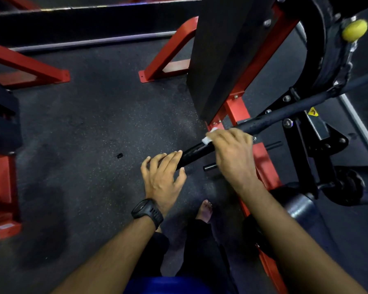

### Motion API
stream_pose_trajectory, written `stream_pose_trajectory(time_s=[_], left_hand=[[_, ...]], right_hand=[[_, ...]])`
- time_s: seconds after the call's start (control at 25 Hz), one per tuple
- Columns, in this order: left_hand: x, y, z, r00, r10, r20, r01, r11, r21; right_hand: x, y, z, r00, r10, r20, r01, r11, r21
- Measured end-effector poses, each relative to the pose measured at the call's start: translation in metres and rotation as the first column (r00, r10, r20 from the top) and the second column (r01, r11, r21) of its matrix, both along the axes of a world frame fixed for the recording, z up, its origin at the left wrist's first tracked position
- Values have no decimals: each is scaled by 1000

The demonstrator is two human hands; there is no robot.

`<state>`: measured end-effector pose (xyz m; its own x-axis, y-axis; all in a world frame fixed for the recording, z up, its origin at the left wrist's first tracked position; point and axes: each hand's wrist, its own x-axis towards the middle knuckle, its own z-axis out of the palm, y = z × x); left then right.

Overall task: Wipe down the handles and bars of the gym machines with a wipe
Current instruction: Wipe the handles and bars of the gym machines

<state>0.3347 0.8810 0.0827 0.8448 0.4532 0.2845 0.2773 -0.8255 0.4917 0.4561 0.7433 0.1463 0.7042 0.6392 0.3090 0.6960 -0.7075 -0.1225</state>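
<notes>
Two hands on one bar [263,120], head view only.

- Bar: black, runs diagonally from frame centre up toward 2 o'clock, into the black pivot assembly at 1–2 o'clock. Its free end is just below centre.
- Right hand [232,147]: just right of centre, fingers curled over the bar from above, clamping a white wipe [208,139] against it. Only a corner of the wipe shows, sticking out at the hand's 10 o'clock side, touching the bar.
- Left hand [162,175]: at 7 o'clock of the right hand, on the bar's free end. Fingers nearly straight and spread, laid over the end; thumb apart underneath. No closed grip. Black watch [147,211] on that wrist.
- Yellow knob [354,30] at 2 o'clock, on the black assembly.
- Tall black panel [225,49] at 12–1 o'clock, on a red frame [261,164] that passes under the right hand toward 5 o'clock.
- Short black peg [209,167] just below the bar, between the hands.
- More red frame feet at 9 to 11 o'clock on dark speckled floor [94,124].
- Bare foot [204,211] at 6 o'clock.
</notes>
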Motion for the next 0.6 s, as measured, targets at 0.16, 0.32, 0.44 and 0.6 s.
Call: stream_pose_trajectory(time_s=[0.16, 0.32, 0.44, 0.6], left_hand=[[-2, 0, -1, 999, -34, -13, 34, 999, 12], [-2, 1, -7, 996, -78, -43, 80, 996, 31], [-3, 1, -11, 996, -74, -41, 75, 997, 20], [-2, 0, -11, 995, -84, -51, 85, 996, 3]], right_hand=[[-30, 11, -30, 944, -280, -176, 331, 781, 530], [-64, 46, -39, 817, -369, -444, 576, 475, 665], [-61, 36, -45, 819, -358, -449, 574, 498, 650], [-75, 50, -51, 587, -266, -764, 807, 113, 580]])
